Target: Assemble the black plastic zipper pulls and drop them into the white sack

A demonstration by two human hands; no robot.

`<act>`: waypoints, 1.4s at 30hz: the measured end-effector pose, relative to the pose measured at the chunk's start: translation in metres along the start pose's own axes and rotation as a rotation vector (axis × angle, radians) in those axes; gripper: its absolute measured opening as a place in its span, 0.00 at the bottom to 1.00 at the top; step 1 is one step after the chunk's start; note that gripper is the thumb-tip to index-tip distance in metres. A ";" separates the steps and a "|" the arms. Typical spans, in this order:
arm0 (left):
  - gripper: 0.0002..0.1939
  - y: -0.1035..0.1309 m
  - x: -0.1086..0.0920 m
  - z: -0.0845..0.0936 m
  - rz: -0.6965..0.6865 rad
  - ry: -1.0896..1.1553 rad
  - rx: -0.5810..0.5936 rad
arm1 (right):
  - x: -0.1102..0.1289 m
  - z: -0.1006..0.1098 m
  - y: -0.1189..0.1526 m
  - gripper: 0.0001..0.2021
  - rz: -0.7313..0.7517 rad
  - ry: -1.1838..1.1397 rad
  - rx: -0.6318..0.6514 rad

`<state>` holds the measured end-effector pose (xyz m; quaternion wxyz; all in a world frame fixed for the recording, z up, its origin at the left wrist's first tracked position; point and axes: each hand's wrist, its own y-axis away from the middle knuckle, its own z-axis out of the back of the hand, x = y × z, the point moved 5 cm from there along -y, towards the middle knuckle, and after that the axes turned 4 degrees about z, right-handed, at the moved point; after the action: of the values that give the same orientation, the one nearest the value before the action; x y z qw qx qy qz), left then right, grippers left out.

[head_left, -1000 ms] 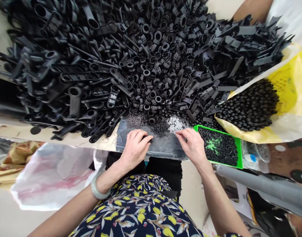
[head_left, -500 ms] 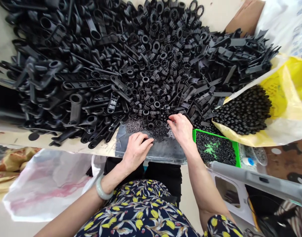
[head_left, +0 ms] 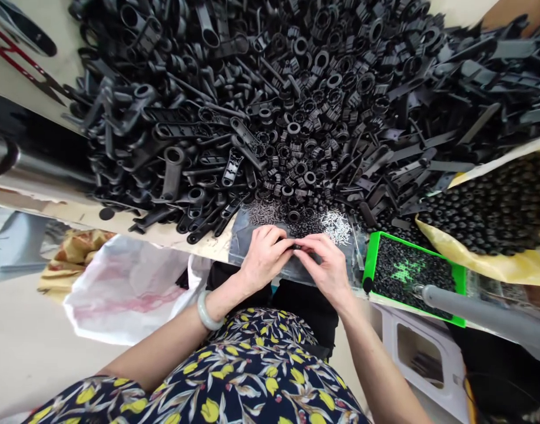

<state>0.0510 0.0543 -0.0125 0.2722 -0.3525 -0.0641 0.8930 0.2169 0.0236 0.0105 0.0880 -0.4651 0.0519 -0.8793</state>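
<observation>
My left hand [head_left: 266,257] and my right hand [head_left: 326,264] meet fingertip to fingertip above the dark mat [head_left: 244,235] at the table's front edge. Between their pinched fingers is a small black part [head_left: 295,247], mostly covered by the fingertips. Just beyond the hands lie a heap of silver pins [head_left: 335,227], tiny black pieces [head_left: 305,226] and small greyish pieces [head_left: 263,211]. Behind them spreads a pile of black ring parts [head_left: 293,128], with long black handle-like parts [head_left: 172,171] on the left and flat black pieces [head_left: 411,153] on the right.
A green tray [head_left: 370,265] of small black pieces stands at the right, with a grey tube [head_left: 468,303] across its corner. Farther right, a yellow bag [head_left: 481,262] holds black beads. Scissors [head_left: 29,65] lie upper left; a white bag [head_left: 119,288] hangs below the table's left edge.
My right hand has come from the pile's edge to my left hand, and their fingertips now meet at the small black part. The view has shifted left, uncovering the silver pins.
</observation>
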 end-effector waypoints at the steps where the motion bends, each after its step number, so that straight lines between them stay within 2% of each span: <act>1: 0.06 0.000 0.000 0.000 0.002 0.000 0.004 | 0.002 -0.003 0.000 0.08 0.004 0.009 0.006; 13: 0.08 0.001 0.001 -0.001 0.000 0.009 -0.024 | 0.012 -0.006 -0.004 0.02 -0.002 0.114 -0.004; 19: 0.09 0.001 0.000 -0.001 -0.003 -0.020 0.005 | 0.009 -0.009 -0.005 0.07 -0.055 0.210 0.035; 25: 0.11 0.002 0.001 -0.003 -0.033 -0.020 0.069 | 0.014 -0.013 -0.010 0.06 -0.012 0.383 0.110; 32: 0.10 0.000 0.002 -0.001 -0.011 0.015 0.041 | 0.025 -0.021 -0.015 0.07 0.079 0.639 0.152; 39: 0.10 0.002 0.003 -0.002 -0.012 0.020 0.008 | 0.022 -0.020 -0.001 0.06 0.061 0.459 -0.032; 42: 0.10 0.003 0.002 -0.002 -0.005 0.018 0.018 | 0.020 -0.018 0.003 0.06 0.053 0.376 -0.050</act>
<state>0.0498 0.0533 -0.0163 0.2782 -0.3579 -0.0548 0.8897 0.1915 0.0167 0.0159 0.0884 -0.2930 0.1018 -0.9466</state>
